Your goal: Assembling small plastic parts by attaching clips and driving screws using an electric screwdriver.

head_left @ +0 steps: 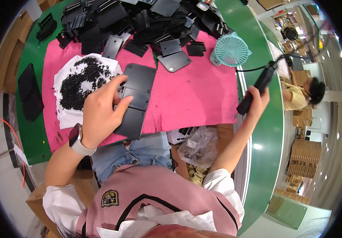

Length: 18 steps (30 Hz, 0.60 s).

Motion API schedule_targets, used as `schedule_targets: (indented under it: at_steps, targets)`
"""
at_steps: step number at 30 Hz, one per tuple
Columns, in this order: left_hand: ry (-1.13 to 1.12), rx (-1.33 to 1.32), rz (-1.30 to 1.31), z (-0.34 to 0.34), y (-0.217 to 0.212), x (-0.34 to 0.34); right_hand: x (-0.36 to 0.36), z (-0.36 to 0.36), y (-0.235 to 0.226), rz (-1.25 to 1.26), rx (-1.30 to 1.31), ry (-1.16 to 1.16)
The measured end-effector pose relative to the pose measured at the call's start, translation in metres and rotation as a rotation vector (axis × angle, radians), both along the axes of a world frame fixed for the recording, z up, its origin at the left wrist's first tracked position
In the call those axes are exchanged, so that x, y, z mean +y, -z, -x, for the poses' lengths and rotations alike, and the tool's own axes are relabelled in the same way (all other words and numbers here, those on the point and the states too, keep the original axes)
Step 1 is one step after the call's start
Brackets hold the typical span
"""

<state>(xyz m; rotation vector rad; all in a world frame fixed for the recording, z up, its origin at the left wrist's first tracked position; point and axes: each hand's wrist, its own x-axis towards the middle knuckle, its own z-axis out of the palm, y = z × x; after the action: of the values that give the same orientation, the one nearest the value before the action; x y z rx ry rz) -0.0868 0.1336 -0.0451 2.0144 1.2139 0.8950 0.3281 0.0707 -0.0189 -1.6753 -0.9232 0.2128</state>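
Observation:
My left hand (pixel 104 106) is at the left edge of a flat black panel (pixel 139 89) made of joined sections. Its thumb and curled fingers bear on the panel, with index finger and thumb apart; the other fingertips are partly hidden. Beside that hand, a heap of small black screw-like pieces (pixel 73 92) lies on a white cloth (pixel 68 119). Off to the right, my right hand (pixel 258 100) is wrapped round a black corded electric screwdriver (pixel 263 79), clear of the panel. Its cord leads away toward the upper right.
A pink mat (pixel 198 93) covers part of the green table (pixel 264 158). Many black plastic parts (pixel 139 23) pile up at the back, near a turquoise fan (pixel 230 50). More black parts (pixel 30 93) lie far left. A clear plastic bag (pixel 198 146) is below the edge. Another person (pixel 304 95) is at right.

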Motion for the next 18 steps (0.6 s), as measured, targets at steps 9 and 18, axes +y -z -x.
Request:
schedule_targets:
  at_steps: [9, 18]
  targets:
    - [0.151, 0.011, -0.039, -0.004, -0.001, 0.009, 0.003, 0.106, -0.035, -0.541, 0.307, -0.684]
    - [0.178, 0.077, -0.093, 0.001, -0.008, 0.009, 0.038, 0.041, -0.002, -0.342, 0.219, -0.031]
